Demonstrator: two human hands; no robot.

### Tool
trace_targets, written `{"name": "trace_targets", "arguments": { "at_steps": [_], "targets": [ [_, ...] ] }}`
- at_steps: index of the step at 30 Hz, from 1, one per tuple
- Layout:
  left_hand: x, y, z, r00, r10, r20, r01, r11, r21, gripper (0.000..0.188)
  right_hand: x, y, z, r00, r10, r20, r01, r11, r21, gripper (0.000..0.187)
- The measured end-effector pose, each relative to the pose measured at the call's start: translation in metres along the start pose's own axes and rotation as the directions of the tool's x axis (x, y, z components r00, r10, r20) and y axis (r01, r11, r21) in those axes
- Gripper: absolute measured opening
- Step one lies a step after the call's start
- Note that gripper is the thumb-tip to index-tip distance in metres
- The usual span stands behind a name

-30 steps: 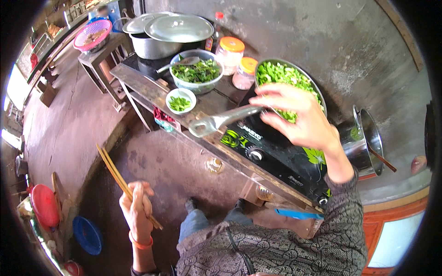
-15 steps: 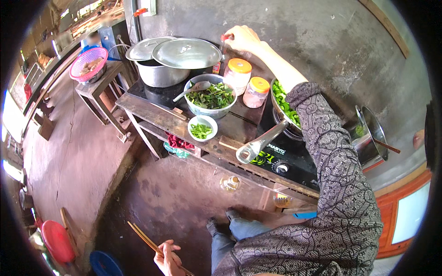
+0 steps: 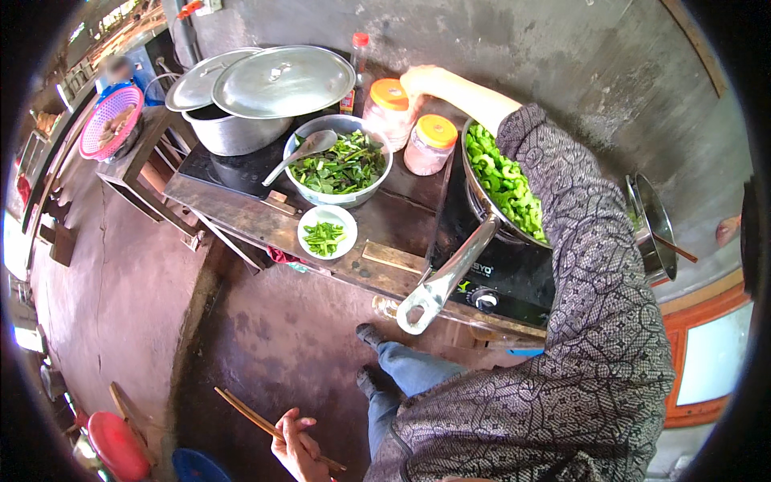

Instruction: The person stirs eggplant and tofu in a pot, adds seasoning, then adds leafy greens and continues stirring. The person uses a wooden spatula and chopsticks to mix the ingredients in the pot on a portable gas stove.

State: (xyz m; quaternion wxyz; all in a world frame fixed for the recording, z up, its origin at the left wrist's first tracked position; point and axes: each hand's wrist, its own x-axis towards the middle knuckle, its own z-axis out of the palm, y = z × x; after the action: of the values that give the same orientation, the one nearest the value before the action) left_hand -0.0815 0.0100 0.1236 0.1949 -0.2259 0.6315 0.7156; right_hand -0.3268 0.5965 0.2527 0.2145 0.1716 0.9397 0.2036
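Observation:
My left hand, low in the view, is closed on a pair of wooden chopsticks. My right hand reaches over the stove to the far orange-lidded jar, its fingers bent round the jar's right side near the lid; part of them is hidden. A second orange-lidded jar with pale pink contents stands closer to me. Behind the jars is a clear bottle with a red cap. Under my right forearm, a long-handled pan on the stove holds chopped green vegetables.
A bowl of leafy greens with a spoon and a small white bowl of cut greens stand left of the stove. Behind is a large lidded pot. A metal pot is at right. A person is far left.
My right hand has let go of the red-capped bottle and come down to the far jar. My left hand still holds the chopsticks. The view has shifted right.

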Motion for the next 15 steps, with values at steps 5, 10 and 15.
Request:
{"name": "trace_targets", "arguments": {
  "at_steps": [5, 10, 15],
  "targets": [
    [0.018, 0.003, 0.031, 1.000, 0.013, 0.002, -0.013, 0.999, -0.048, 0.021, 0.015, -0.004, 0.046, 0.907, -0.040, 0.418, 0.088, 0.991, -0.097, 0.076],
    [0.039, 0.006, 0.043, 0.990, 0.082, 0.113, -0.077, 0.996, -0.046, 0.024, 0.021, 0.009, 0.062, 0.917, -0.113, 0.382, 0.152, 0.986, -0.075, 0.088],
    [0.061, 0.016, 0.064, 0.962, 0.176, 0.207, -0.143, 0.976, -0.167, 0.023, -0.035, 0.033, 0.021, 0.993, -0.116, 0.027, 0.114, 0.991, 0.070, 0.104]
  ]
}}
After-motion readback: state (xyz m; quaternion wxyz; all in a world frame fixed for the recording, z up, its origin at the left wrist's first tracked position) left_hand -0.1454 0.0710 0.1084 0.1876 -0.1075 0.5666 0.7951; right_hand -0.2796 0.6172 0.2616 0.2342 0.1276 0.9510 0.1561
